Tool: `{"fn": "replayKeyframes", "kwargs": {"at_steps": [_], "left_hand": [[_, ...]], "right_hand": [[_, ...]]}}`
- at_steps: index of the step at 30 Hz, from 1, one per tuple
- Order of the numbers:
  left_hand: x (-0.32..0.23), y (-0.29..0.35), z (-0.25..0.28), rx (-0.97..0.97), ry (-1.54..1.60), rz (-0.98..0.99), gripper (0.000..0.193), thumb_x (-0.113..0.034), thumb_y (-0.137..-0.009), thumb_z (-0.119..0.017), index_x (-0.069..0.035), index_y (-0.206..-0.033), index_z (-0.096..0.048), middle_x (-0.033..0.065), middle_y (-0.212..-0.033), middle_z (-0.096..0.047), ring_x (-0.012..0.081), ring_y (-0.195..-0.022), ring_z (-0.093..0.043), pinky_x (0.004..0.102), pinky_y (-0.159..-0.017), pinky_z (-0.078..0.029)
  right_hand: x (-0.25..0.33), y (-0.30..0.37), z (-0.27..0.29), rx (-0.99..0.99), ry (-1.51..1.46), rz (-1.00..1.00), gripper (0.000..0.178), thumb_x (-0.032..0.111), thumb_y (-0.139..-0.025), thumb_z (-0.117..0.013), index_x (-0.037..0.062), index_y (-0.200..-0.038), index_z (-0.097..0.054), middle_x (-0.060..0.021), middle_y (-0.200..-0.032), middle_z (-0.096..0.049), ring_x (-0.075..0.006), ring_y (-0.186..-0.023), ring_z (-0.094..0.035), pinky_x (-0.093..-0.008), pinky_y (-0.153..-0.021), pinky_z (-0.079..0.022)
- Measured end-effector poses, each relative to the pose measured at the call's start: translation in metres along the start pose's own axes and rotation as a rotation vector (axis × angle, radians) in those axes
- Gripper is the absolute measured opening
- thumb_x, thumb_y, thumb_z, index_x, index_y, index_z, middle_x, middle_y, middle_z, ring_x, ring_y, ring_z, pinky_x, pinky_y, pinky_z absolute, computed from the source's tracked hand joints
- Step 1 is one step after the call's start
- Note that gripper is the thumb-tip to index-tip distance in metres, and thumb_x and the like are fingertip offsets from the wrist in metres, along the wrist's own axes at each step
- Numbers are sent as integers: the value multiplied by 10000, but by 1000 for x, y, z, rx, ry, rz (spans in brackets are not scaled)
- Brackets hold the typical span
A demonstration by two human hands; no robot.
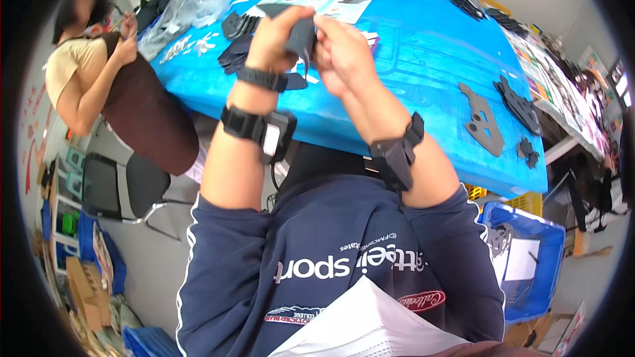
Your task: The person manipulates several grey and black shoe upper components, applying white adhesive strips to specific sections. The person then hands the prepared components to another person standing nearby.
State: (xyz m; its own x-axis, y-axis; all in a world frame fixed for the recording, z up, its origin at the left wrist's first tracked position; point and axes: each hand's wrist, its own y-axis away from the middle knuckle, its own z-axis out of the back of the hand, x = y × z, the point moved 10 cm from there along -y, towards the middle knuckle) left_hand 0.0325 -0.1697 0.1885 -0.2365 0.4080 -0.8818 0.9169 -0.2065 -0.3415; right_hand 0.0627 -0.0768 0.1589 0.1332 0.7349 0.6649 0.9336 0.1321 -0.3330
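Above the near part of the blue-covered table [410, 59], a dark grey, bent piece of thin sheet material [302, 39] is held up between my hands. My left hand [270, 43] wraps its fingers and thumb round it. On its right edge, the fingers of my right hand [344, 52] are closed in a pinch. How much of the piece lies inside my left hand is hidden. Beneath and beside my left hand lie dark flat pieces [231, 60], with another stack of dark pieces [239, 25] just behind. Printed sheets [360, 9] are spread on the table beyond my hands.
Grey cut-out panels [483, 122] and darker ones [518, 105] lie at the table's right. A blue crate [552, 271] stands below that edge. A person [86, 69] stands at the left near a black chair [102, 185]; others are across the table. Clear plastic bags [182, 19] lie far left.
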Motion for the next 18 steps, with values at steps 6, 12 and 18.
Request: {"fn": "replayKeyframes", "kwargs": {"at_steps": [6, 12, 18], "left_hand": [[1, 129, -72, 76, 7, 14, 298, -79, -820, -639, -21, -1099, -552, 42, -976, -596, 137, -884, -572, 294, -789, -474], [49, 187, -64, 176, -60, 316, 462, -197, -795, -593, 47, -1169, -474, 133, -1026, -587, 188, -870, -594, 309, -755, -494], [95, 189, -63, 234, 68, 493, 476, -222, -817, -571, 57, -1188, -466, 155, -1054, -587, 207, -902, -609, 323, -771, -507]], "right_hand": [[30, 137, -5, 80, 255, -326, 313, 247, -925, -602, 91, -665, -521, 33, -536, -478, -32, -405, -388, -199, -370, -263], [-3, 191, 5, 157, -2, -452, 328, 177, -940, -581, 60, -641, -513, 18, -533, -480, -23, -427, -398, -196, -391, -271], [-25, 201, 45, 92, -32, -552, 359, 165, -938, -581, 65, -608, -482, 18, -507, -453, -21, -428, -393, -204, -403, -275]]}}
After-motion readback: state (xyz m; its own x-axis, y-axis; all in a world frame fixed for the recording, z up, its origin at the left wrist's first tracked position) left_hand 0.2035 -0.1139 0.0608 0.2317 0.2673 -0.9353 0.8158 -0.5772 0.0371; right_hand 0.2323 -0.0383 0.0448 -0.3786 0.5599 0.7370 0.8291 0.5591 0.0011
